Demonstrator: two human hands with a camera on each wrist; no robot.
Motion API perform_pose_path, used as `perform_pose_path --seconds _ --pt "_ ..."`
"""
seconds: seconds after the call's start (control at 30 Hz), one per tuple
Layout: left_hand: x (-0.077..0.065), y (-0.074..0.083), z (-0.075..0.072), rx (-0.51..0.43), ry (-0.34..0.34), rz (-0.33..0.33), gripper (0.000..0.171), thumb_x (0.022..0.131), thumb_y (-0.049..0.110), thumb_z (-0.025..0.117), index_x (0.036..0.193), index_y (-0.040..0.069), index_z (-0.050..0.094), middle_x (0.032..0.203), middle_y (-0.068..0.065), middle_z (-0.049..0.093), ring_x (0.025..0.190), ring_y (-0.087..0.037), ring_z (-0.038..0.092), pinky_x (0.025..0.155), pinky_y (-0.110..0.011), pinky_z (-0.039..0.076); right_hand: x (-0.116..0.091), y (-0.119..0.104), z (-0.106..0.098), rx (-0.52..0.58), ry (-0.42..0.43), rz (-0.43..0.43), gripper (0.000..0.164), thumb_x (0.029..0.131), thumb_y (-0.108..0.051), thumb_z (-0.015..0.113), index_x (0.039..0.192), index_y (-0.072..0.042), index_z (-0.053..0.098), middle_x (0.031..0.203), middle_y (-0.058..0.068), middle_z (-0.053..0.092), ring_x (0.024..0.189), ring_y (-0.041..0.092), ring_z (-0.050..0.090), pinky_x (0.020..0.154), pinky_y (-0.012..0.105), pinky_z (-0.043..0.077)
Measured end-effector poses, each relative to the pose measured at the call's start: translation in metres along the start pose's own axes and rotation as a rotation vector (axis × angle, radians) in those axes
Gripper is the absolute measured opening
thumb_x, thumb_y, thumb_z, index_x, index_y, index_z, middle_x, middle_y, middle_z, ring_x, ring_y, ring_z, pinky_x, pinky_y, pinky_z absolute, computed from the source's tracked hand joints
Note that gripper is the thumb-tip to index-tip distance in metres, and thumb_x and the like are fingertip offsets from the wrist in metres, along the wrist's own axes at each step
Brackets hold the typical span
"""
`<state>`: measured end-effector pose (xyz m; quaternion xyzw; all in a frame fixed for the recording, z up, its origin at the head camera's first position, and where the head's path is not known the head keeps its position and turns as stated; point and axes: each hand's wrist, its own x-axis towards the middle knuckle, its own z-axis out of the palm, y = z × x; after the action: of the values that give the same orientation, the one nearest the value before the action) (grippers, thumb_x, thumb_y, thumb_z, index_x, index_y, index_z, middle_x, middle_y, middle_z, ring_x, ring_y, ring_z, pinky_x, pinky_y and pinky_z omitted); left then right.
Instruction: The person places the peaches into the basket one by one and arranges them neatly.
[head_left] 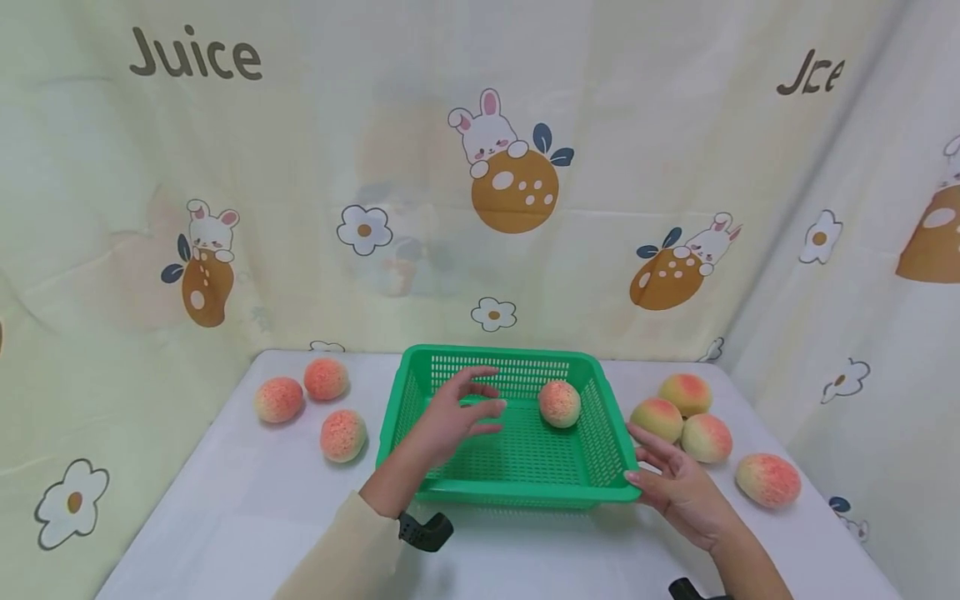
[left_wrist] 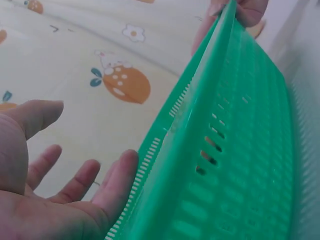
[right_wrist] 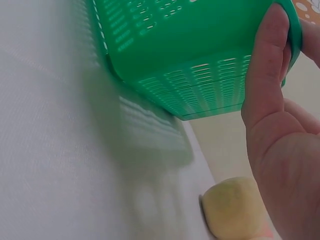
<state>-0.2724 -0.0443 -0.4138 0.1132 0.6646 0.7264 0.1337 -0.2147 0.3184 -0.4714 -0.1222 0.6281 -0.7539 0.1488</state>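
Note:
A green plastic basket (head_left: 517, 492) with slotted walls stands on the table, holding one speckled peach (head_left: 559, 404) toward its right side. My left hand (head_left: 457, 417) hovers over the left part of the basket, fingers spread and nothing in them; in the left wrist view the hand (left_wrist: 75, 200) appears beside the rim. At the basket's front right corner my right hand (head_left: 678, 492) grips the rim between thumb and fingers, as the right wrist view shows with the thumb (right_wrist: 272, 65) against the outer side.
Three reddish peaches (head_left: 343, 436) lie left of the basket. On the right sit several yellow-and-red peaches (head_left: 707, 437), one of them (head_left: 768, 481) nearer the right table edge. A printed curtain (head_left: 420, 292) hangs behind the white table (head_left: 247, 517).

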Motion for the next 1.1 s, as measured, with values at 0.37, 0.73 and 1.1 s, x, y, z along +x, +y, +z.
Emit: perform_pose_path --seconds 0.37,0.73,1.1 --pt "-0.050 0.001 -0.023 0.272 0.121 0.105 0.048 0.095 0.029 0.074 0.140 0.032 0.056 0.130 -0.003 0.061 0.119 -0.024 0.064 0.095 -0.041 0.058 0.002 0.005 0.001 0.012 -0.004 -0.011 0.074 0.100 0.006 0.055 0.163 -0.004 0.017 0.116 -0.001 0.061 0.102 0.010 0.070 0.088 0.031 0.062" --pt "-0.085 0.005 -0.050 0.260 0.250 0.118 0.046 0.095 0.018 0.073 0.138 0.027 0.058 0.131 -0.004 0.062 0.125 -0.025 0.060 0.101 -0.031 0.054 -0.001 0.007 -0.001 0.033 0.014 -0.028 0.071 0.100 0.007 0.055 0.162 -0.010 0.025 0.115 -0.004 0.059 0.102 0.007 0.069 0.088 0.028 0.061" --pt "-0.100 -0.011 -0.080 0.236 0.477 0.058 0.037 0.102 0.021 0.063 0.139 0.018 0.056 0.142 -0.005 0.058 0.136 -0.019 0.053 0.115 -0.041 0.047 0.000 0.010 -0.001 0.051 0.005 -0.049 0.068 0.101 0.007 0.053 0.162 -0.013 0.029 0.118 -0.004 0.062 0.104 0.008 0.069 0.089 0.028 0.061"
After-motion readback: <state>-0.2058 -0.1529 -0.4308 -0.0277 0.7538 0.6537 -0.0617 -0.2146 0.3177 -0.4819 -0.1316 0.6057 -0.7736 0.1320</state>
